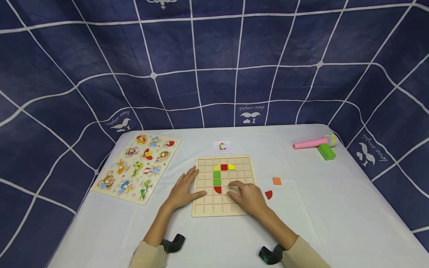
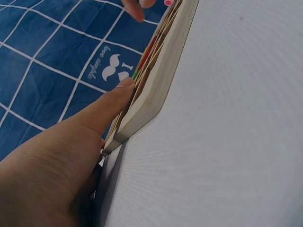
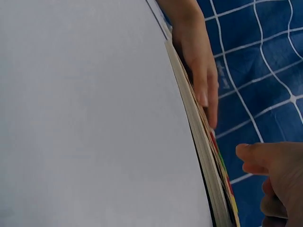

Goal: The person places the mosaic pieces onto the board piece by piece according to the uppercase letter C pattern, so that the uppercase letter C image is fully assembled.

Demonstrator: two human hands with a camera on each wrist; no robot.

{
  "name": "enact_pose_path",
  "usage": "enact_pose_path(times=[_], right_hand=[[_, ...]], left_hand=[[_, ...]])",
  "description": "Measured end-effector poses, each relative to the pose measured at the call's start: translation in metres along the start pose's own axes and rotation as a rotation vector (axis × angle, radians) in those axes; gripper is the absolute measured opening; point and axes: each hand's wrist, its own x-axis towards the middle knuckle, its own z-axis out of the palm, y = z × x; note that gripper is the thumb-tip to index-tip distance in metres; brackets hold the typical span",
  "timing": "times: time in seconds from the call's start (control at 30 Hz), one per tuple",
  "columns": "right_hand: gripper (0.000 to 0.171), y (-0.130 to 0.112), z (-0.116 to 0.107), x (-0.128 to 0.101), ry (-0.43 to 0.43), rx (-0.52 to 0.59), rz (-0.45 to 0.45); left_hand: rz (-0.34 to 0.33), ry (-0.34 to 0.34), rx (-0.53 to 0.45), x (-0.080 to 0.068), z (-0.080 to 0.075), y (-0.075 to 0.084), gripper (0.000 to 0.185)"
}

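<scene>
A wooden grid board point(image 1: 207, 211) lies on the table between both hands. Set in its cells are a red square point(image 1: 224, 167) between two yellow pieces, one of them a rounded yellow piece point(image 1: 232, 167), green squares point(image 1: 217, 181) down one column, and a red quarter-circle point(image 1: 218, 190) below them. My left hand point(image 1: 182, 190) rests at the board's left edge, thumb over the top and straight fingers along the side. Over the right half hovers my right hand point(image 1: 249, 197), thumb and index finger apart with nothing visible between them; the right wrist view shows its other fingers curled.
Right of the board lie an orange square point(image 1: 276, 181) and a loose red quarter-circle point(image 1: 269, 194). A small pattern card point(image 1: 222, 147) sits behind it. An insect puzzle board point(image 1: 157, 149) is at the left. A pink microphone point(image 1: 311, 143) and a green block point(image 1: 326, 152) lie far right.
</scene>
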Motion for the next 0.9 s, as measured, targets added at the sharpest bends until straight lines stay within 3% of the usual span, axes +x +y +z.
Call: enact_pose_path(times=[0.43, 0.7, 0.9], right_hand=[[0.032, 0.081, -0.051, -0.024, 0.123, 0.012, 0.059], [0.037, 0.123, -0.067, -0.035, 0.066, -0.018, 0.198], [0.032, 0.137, -0.063, -0.037, 0.056, -0.035, 0.205]], left_hand=[[0.011, 0.004, 0.017, 0.000, -0.002, -0.001, 0.095], [0.019, 0.015, 0.000, 0.001, 0.000, -0.001, 0.093], [0.021, 0.012, 0.003, 0.001, 0.001, -0.001, 0.094]])
